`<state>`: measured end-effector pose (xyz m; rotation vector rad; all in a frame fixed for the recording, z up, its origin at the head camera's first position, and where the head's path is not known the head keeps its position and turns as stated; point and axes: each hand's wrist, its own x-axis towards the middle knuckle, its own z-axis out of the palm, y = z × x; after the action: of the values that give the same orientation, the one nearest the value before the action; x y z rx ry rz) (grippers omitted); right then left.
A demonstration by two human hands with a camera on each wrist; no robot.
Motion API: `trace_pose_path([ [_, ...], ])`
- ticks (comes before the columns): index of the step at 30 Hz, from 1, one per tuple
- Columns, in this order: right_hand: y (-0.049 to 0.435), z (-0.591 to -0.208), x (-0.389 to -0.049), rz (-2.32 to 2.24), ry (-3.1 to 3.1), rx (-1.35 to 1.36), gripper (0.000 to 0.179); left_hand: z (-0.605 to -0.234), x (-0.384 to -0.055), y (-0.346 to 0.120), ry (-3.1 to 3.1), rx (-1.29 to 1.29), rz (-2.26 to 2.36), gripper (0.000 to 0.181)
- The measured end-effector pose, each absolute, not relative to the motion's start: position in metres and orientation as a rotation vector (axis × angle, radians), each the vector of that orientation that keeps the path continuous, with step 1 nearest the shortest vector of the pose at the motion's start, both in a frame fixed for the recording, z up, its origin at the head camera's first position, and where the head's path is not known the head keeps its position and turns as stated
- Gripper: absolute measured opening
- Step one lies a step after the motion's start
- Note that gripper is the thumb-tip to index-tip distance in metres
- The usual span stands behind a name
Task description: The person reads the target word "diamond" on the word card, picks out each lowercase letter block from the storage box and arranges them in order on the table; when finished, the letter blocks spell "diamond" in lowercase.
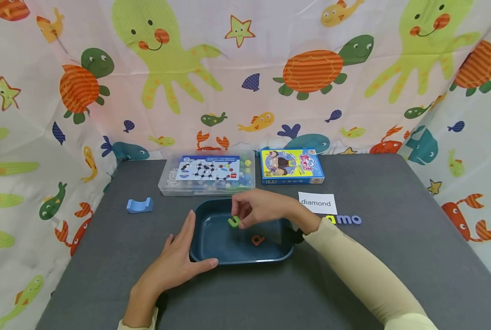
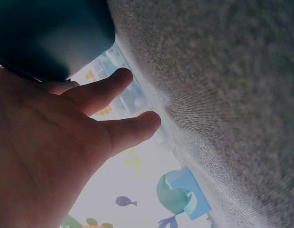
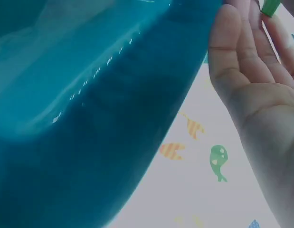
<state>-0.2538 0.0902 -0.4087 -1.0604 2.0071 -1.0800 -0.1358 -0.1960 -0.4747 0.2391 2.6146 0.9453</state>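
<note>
A dark blue tray (image 1: 228, 256) sits on the table in the head view. My left hand (image 1: 175, 259) lies along its left end with straight fingers, the thumb by the near rim; the left wrist view shows those fingers stretched beside the tray. Over the tray, my right hand (image 1: 259, 208) pinches a green u-shaped letter (image 1: 234, 222) between thumb and fingers. A bit of this green letter (image 3: 270, 6) shows at the top of the right wrist view. Inside the tray lies an orange letter (image 1: 257, 240), perhaps a d or p.
A white card (image 1: 317, 203) reading "diamond" lies right of the tray. Below it are a yellow letter (image 1: 331, 219), partly covered by the sleeve, and purple letters (image 1: 344, 220). Behind stand a clear plastic case (image 1: 208, 176) and a blue-yellow box (image 1: 291, 166). A blue holder (image 1: 140, 206) is left.
</note>
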Motion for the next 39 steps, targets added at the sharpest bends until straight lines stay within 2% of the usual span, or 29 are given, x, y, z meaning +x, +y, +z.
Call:
trace_pose_path([
  [18,0.140,-0.398,-0.240,-1.148,2.205,-0.989,0.024,-0.474,-0.135,-0.196,2.594,0.222,0.936,0.134],
  [39,0.210,-0.407,-0.226,-1.361,2.265,-0.639,0.026,-0.471,-0.136,-0.193,2.593,0.212,0.925,0.134],
])
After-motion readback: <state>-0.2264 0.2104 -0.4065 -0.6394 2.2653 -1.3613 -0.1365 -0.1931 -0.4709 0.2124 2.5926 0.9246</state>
